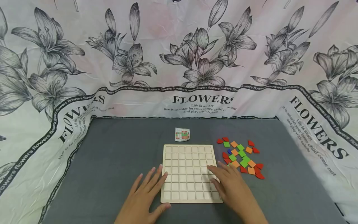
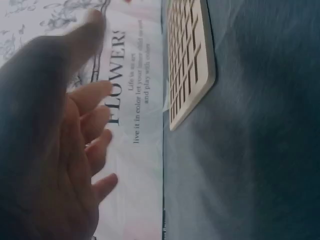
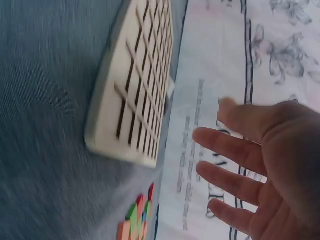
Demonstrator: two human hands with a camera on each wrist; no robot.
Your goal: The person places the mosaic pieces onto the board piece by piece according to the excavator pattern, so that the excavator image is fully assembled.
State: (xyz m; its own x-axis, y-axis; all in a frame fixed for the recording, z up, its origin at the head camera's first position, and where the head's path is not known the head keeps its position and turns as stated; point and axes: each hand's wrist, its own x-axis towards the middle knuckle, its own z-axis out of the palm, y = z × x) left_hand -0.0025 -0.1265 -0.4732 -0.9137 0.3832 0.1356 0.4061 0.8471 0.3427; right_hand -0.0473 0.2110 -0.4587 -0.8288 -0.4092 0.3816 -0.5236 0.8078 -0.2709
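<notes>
A square wooden grid board [image 1: 183, 174] lies flat on the dark grey cloth, its cells bare. At its left edge is my left hand [image 1: 145, 194], fingers spread and straight; whether the fingertips touch the rim I cannot tell. My right hand [image 1: 235, 186] hovers over the board's right edge with relaxed fingers and holds nothing. In the left wrist view the left hand [image 2: 75, 145] is loose beside the board [image 2: 200, 75]. The right wrist view shows the right hand [image 3: 270, 165] with its fingers apart, near the board's corner [image 3: 115, 150].
Right of the board lie loose coloured tiles: green squares [image 1: 244, 161], orange squares [image 1: 251, 171], red rounded pieces [image 1: 259, 175] and a blue piece [image 1: 229, 151]. A small printed pattern card [image 1: 182, 134] lies behind the board. Flower-printed cloth [image 1: 201, 105] stands around the table's back and sides.
</notes>
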